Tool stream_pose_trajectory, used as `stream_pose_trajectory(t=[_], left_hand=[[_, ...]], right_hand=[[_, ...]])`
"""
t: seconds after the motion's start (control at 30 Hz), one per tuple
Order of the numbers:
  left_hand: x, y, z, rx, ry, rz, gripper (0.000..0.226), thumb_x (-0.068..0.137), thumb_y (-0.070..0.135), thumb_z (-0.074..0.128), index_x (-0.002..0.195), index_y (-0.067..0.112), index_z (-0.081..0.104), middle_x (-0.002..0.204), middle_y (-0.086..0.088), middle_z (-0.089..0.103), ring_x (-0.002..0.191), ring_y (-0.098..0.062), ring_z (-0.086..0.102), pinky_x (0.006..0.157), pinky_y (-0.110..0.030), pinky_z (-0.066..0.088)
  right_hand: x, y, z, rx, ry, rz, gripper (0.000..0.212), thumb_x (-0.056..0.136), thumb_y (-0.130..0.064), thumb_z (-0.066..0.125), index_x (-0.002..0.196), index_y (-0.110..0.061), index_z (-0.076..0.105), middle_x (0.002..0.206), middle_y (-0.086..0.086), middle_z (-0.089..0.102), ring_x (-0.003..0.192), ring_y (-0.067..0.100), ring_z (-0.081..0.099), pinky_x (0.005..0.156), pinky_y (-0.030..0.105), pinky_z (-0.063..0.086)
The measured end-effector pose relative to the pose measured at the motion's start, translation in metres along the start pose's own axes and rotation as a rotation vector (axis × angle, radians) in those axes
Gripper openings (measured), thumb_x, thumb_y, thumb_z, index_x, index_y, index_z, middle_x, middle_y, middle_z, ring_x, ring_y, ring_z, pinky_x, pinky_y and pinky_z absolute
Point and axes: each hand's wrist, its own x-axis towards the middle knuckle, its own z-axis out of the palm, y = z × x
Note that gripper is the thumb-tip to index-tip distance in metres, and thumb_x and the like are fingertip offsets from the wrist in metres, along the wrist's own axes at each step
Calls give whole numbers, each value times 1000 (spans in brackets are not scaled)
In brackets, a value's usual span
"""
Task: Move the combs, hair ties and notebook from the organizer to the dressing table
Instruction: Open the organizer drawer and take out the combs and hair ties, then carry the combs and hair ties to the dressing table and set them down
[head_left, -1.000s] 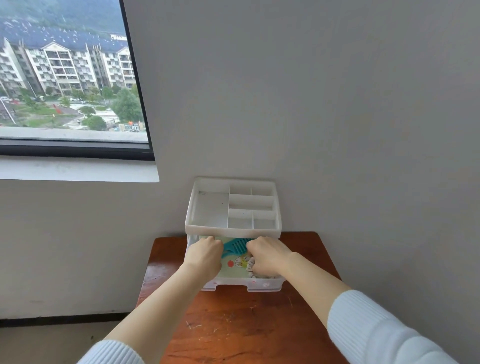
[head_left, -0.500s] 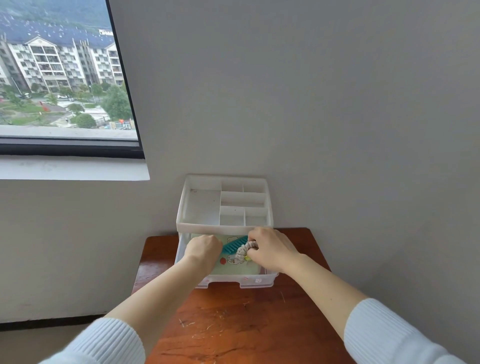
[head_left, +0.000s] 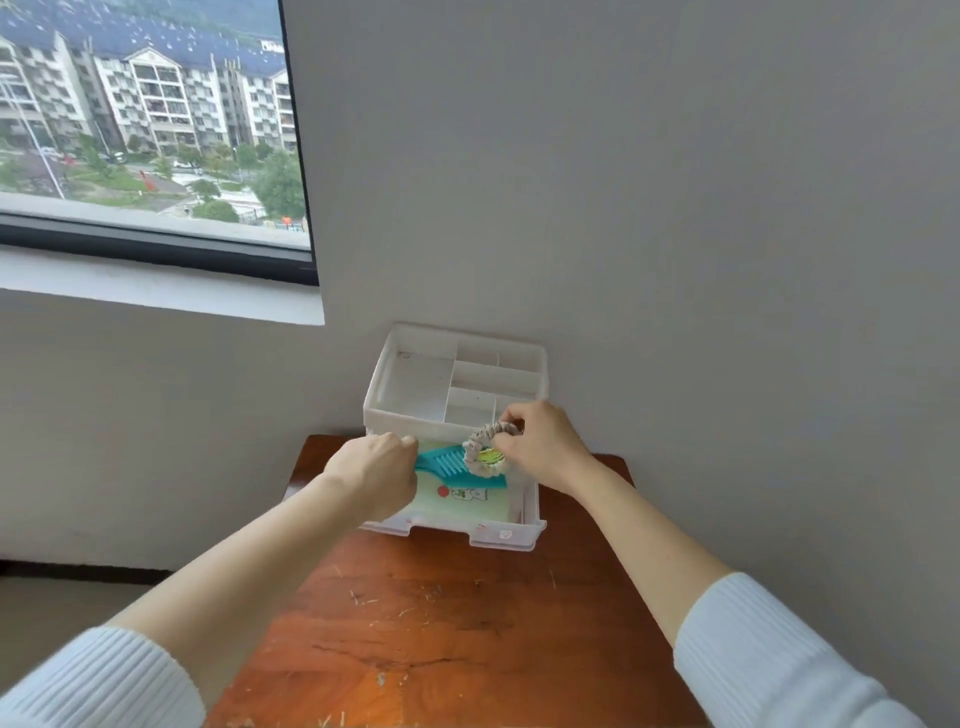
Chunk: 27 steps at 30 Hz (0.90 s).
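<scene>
A white plastic organizer (head_left: 527, 535) stands at the back of the wooden dressing table (head_left: 457, 639), its lower drawer pulled out. In the drawer lies a pale green notebook (head_left: 457, 506) with a cartoon cover. My left hand (head_left: 376, 473) is closed on the handle end of a teal comb (head_left: 447, 465), which is raised just above the notebook. My right hand (head_left: 540, 444) pinches a grey scrunchie hair tie (head_left: 480, 441) lifted above the drawer, with a yellow-green hair tie (head_left: 491, 457) against it; whether it is gripped too is unclear.
The organizer's top tray (head_left: 415, 384) has several bare compartments. A grey wall rises right behind it. A window (head_left: 145, 130) and its sill are at the upper left. The scratched orange-brown table front lies between my forearms.
Both hands have risen out of the drawer. The right has lifted the grey scrunchie up, and the left has raised the teal comb off the notebook. The camera view shifted.
</scene>
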Motion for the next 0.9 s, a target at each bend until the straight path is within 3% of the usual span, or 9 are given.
stream_pose_trajectory(t=[0.07, 0.13, 0.23, 0.33, 0.47, 0.57, 0.7, 0.83, 0.9], left_hand=[[-22, -4, -7, 9, -5, -57, 22, 86, 13, 38, 99, 11, 55, 75, -2, 53, 60, -24, 50, 48, -31, 37], [-47, -9, -12, -28, 5, -143, 17, 85, 17, 37, 90, 13, 53, 64, 3, 41, 59, -24, 47, 49, -31, 36], [-90, -14, -17, -138, 40, -303, 17, 84, 22, 38, 84, 13, 52, 65, 3, 45, 66, -28, 50, 57, -31, 40], [-141, -17, -15, -238, 102, -521, 14, 82, 23, 38, 77, 13, 47, 65, 2, 46, 64, -28, 50, 51, -30, 36], [-232, -15, 0, -408, 254, -910, 14, 82, 22, 42, 79, 13, 52, 67, -2, 52, 67, -29, 52, 54, -31, 35], [-313, -7, 13, -505, 332, -1143, 12, 83, 21, 44, 73, 17, 48, 67, -3, 52, 69, -29, 53, 58, -30, 37], [-431, 2, 25, -601, 462, -1405, 16, 84, 19, 46, 68, 18, 50, 66, -3, 53, 58, -21, 49, 46, -25, 29], [-559, 16, 30, -641, 593, -1638, 22, 83, 19, 47, 61, 16, 46, 59, -1, 50, 62, -27, 48, 45, -26, 29], [-630, 25, 31, -653, 667, -1731, 20, 82, 19, 48, 63, 15, 48, 60, -1, 51, 63, -27, 48, 48, -27, 31]], right_hand=[[-1, -10, -2, 37, 3, -55, 22, 81, -14, 59, 59, -20, 56, 58, -8, 53, 56, 5, 47, 46, 18, 36], [-4, -22, -5, 85, 10, -109, 29, 80, -11, 59, 54, -22, 51, 54, -10, 50, 53, 3, 45, 41, 12, 33], [-15, -38, -2, 140, -36, -201, 24, 78, -11, 58, 56, -21, 54, 54, -9, 52, 54, 7, 47, 44, 18, 35], [-31, -55, 13, 218, -123, -297, 18, 77, -12, 58, 60, -19, 60, 56, -5, 54, 52, 9, 46, 40, 15, 38], [-69, -87, 52, 328, -302, -395, 14, 76, -8, 61, 63, -12, 63, 60, 4, 55, 59, 16, 46, 58, 29, 38], [-113, -121, 87, 355, -434, -483, 14, 76, -9, 62, 63, -13, 63, 61, 5, 56, 60, 16, 47, 58, 28, 37], [-190, -181, 136, 358, -619, -595, 19, 76, -12, 61, 58, -18, 61, 58, 0, 57, 57, 13, 48, 58, 27, 39], [-294, -249, 184, 372, -848, -678, 9, 70, -13, 62, 62, -8, 62, 61, 4, 55, 60, 19, 48, 60, 33, 40], [-356, -283, 209, 361, -960, -731, 14, 70, -13, 63, 57, -11, 59, 56, 3, 53, 57, 18, 48, 58, 31, 39]])
